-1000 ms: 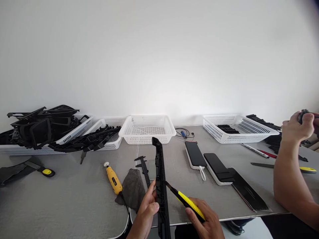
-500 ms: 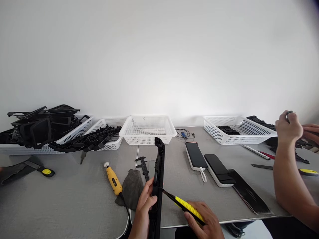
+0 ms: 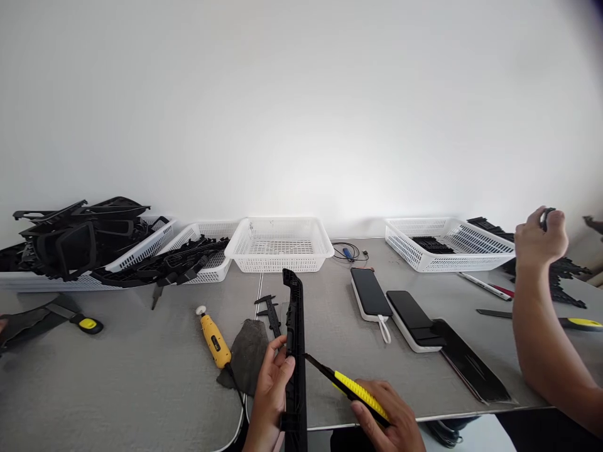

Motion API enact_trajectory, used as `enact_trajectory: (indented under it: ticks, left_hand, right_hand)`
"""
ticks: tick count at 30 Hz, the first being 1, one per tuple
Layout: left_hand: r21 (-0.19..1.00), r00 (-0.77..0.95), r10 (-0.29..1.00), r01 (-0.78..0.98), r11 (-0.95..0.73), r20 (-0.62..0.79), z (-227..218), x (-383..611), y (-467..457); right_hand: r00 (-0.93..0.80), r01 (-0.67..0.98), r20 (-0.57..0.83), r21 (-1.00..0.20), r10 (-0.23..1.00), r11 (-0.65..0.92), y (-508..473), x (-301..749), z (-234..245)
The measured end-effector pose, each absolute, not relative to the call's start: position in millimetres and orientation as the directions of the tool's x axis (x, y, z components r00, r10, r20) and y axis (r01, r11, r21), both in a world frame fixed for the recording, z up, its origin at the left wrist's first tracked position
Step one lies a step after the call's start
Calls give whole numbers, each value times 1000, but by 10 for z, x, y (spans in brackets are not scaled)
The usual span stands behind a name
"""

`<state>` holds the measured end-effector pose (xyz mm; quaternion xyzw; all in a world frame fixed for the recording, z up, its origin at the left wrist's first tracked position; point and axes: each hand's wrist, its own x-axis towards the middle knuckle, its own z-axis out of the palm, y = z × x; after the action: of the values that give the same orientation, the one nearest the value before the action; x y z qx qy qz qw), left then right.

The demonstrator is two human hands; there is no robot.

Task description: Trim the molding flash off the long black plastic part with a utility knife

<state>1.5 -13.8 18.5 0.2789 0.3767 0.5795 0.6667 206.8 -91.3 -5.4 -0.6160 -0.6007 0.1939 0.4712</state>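
Note:
My left hand (image 3: 269,397) is closed around a long black plastic part (image 3: 294,351), which stands roughly upright near the table's front edge. In my right hand (image 3: 393,417) is a yellow and black utility knife (image 3: 358,395), its dark blade slanting up to the left. The blade tip is at or very close to the part's right edge; I cannot tell whether it touches. Just left of the part lie a dark grey cloth (image 3: 249,355) and black calipers (image 3: 270,314). A yellow rotary tool (image 3: 215,340) rests beside the cloth.
Black parts (image 3: 85,238) fill baskets at the left; a white basket (image 3: 282,263) stands mid-back, another basket (image 3: 452,262) to its right. Two phones (image 3: 371,292) on white power banks lie right of centre. A co-worker's arm (image 3: 541,314) reaches in at the right.
The black part has tilted and shifted slightly left with my left hand. My knife has moved only a little. The co-worker's hands at the right have moved apart.

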Motion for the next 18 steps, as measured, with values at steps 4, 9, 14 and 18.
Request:
enact_trajectory:
  ticks: [4,9,14,18]
  left_hand:
    - [920,-3,993,-377,108,-117,165,48,-191]
    - [971,-1,998,-235,53,-55,147,44,-218]
    - [973,37,997,-215,80,-74,132,21,-221]
    - [956,59,996,-282,82,-68,151,27,-236]
  right_hand:
    - [196,569,333,-805,922,169,-901,2005,-42]
    - [184,622,352,-765,918,168,-861,1995,-84]
    - [187,627,346,-762,920,159,-856,1996,-113]
    - [222,603,363,-780,905,165,-878,1948,-65]
